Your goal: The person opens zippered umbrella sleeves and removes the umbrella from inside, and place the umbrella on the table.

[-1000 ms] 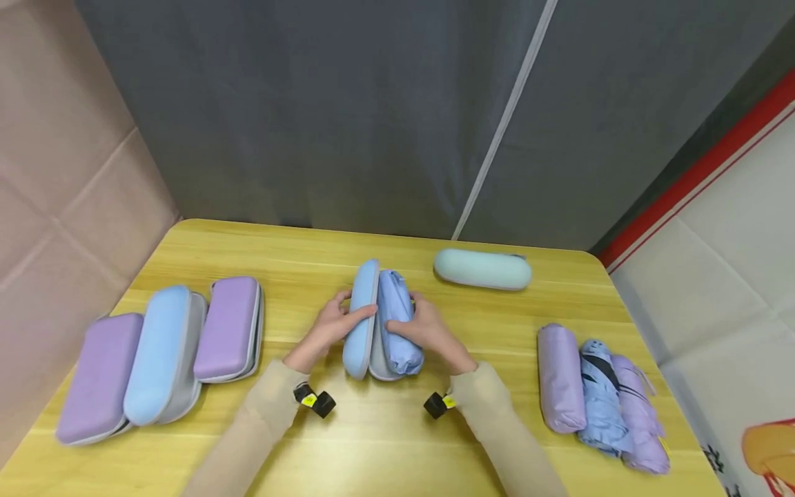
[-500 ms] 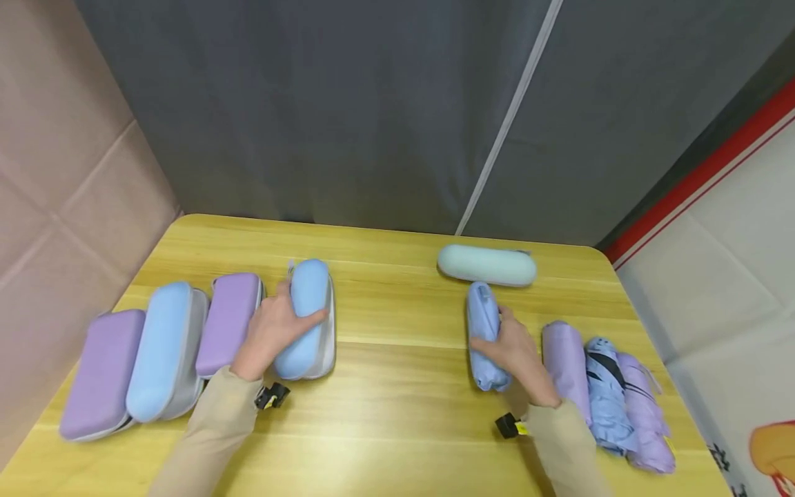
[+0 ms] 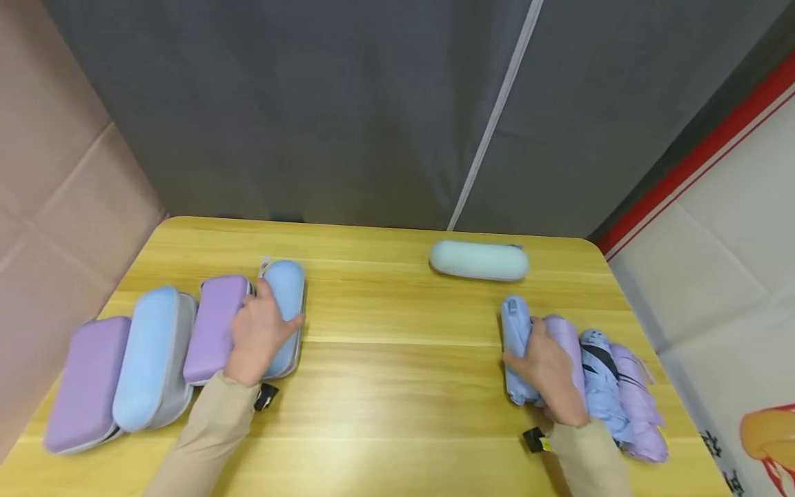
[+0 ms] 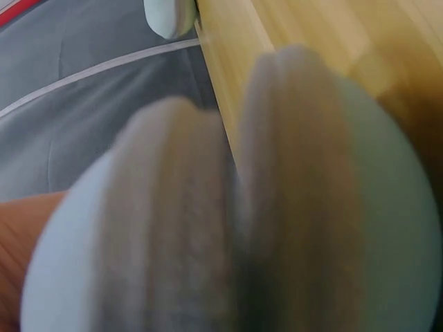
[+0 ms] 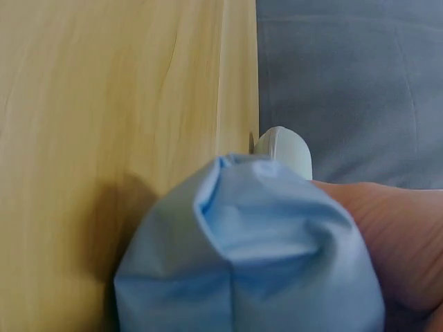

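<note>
Two hands: both busy, far apart on the counter (image 3: 397, 386).
Left hand (image 3: 259, 335): fingers curled over the blue case (image 3: 284, 314), thumb on its right edge, clamped on it; the case lies on the counter under the palm.
Left of that hand: a purple case (image 3: 214, 324) touching the blue one, then another blue case (image 3: 145, 355) and a second purple case (image 3: 83, 379).
Right hand (image 3: 549, 366): fingers wrapped round the folded blue umbrella (image 3: 515, 331), gripping it against the counter.
Right of that hand: a purple umbrella (image 3: 568, 338) just beside, then a blue-and-dark one (image 3: 599, 376) and another purple one (image 3: 640, 414).
Beyond the right hand: a mint case (image 3: 479, 260) lying crosswise near the far edge.
Surface: yellow wood-grain counter with rounded corners.
Room: dark grey curtain (image 3: 348, 110) behind, pinkish panel at left.
Pose: both forearms in beige sleeves, palms down, each wrist carrying a small black camera.
</note>
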### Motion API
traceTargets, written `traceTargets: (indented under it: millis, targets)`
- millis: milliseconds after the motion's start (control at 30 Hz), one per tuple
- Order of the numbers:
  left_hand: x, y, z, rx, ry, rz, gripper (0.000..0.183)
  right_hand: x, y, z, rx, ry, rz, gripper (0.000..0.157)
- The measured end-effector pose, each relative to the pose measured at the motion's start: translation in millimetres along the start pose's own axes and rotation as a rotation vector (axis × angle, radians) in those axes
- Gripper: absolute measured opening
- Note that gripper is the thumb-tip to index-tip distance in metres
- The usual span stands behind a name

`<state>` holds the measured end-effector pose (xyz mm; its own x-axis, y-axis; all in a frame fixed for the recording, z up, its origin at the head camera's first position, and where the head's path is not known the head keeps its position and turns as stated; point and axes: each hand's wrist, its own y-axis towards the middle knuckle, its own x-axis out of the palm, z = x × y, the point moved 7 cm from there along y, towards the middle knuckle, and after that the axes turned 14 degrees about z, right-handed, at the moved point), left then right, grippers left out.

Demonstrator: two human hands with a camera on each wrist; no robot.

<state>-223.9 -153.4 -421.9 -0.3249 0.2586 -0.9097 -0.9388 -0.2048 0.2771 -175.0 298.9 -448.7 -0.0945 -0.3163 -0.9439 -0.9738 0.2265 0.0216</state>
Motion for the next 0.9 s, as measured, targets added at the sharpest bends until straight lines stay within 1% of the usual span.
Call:
traceTargets:
  millis: [100, 300, 533, 667, 800, 867, 900]
  targets:
    - [-2.3, -1.1, -1.2, -0.008, 0.016, 0.015, 0.098, -2.4, -0.9, 3.9, -0.002, -0.009, -0.002, 0.085]
    - [-3.9, -4.6, 0.7, -0.001, 0.043, 0.043, 0.098, -4.2, -4.7, 12.3, 0.005, -0.009, -0.023, 0.087]
    - [-5.5, -7.3, 1.7, 0.04, 0.081, 0.081, 0.094, -7.6, -7.5, 21.7, 0.01, -0.02, -0.029, 0.089]
    - [-11.6, -6.2, -1.3, 0.018, 0.065, 0.081, 0.09, -6.2, -7.3, 22.0, 0.01, -0.024, -0.034, 0.089]
    - [-18.6, -3.4, -5.0, -0.019, 0.034, 0.054, 0.082, -7.3, -10.6, 18.0, -0.009, -0.014, 0.004, 0.088]
    - [-22.0, -2.8, -5.9, -0.028, 0.019, 0.039, 0.079, -10.4, -12.2, 15.5, -0.043, 0.002, 0.041, 0.086]
    - [-24.0, -2.7, -5.4, -0.027, 0.012, 0.042, 0.077, -12.6, -12.8, 13.8, -0.066, 0.013, 0.06, 0.085]
